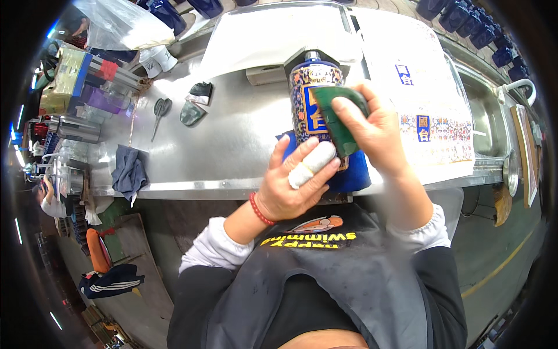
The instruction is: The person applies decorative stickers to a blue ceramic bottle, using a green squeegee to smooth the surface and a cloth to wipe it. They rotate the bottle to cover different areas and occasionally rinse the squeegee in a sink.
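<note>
A blue bottle with an ornate multicoloured decal lies in front of me, its neck pointing away. My right hand is closed around a flat green scraper, whose edge lies over the decal's right side. At the bottle's near end is my left hand, fingers stretched out and spread, with the fingertips by the base. One of its fingers is wrapped in white. Beneath the bottle's near end a dark blue cloth shows. A dark angular holder stands around the neck end.
Printed decal sheets cover the bench on the right, before a sink. Scissors, dark grey pads and a grey cloth lie left on the metal bench. Blue bottles line the far right.
</note>
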A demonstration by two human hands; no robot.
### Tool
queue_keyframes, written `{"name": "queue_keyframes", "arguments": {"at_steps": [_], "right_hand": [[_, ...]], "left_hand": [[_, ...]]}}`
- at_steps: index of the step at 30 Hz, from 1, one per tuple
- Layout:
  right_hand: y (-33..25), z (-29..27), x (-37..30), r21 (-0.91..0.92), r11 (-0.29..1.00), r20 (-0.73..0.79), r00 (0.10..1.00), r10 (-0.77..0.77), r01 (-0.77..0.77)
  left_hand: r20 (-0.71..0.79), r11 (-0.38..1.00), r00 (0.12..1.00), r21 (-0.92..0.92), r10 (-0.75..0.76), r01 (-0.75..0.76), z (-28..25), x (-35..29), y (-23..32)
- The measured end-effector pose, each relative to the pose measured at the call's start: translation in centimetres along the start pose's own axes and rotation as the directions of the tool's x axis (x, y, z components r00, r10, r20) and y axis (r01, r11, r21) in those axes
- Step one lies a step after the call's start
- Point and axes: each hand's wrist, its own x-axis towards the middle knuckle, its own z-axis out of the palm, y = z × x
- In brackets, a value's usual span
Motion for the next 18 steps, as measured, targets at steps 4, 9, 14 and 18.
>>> {"name": "queue_keyframes", "arguments": {"at_steps": [4,9,14,18], "right_hand": [[1.8,-0.4,0.6,0.007,0.993,-0.137,0.983,0.119,-0.119],[2.2,-0.2,1.6,0.174,0.984,0.003,1.000,-0.026,0.025],[2.6,-1.2,1.4,0.175,0.960,-0.287,0.922,0.261,-0.217],[4.1,-2.0,-0.6,0.546,0.823,-0.094,0.965,0.244,-0.155]], "left_hand": [[-0.044,0.996,0.996,0.043,-0.080,0.082,-0.5,0.3,0.9],[-0.007,0.962,0.966,0.079,-0.260,0.260,0.5,2.6,1.0],[-0.045,0.975,0.974,-0.004,-0.221,0.221,0.7,1.7,-0.1],[0.003,0.949,0.955,-0.114,-0.296,0.295,0.8,0.5,-0.8]]}}
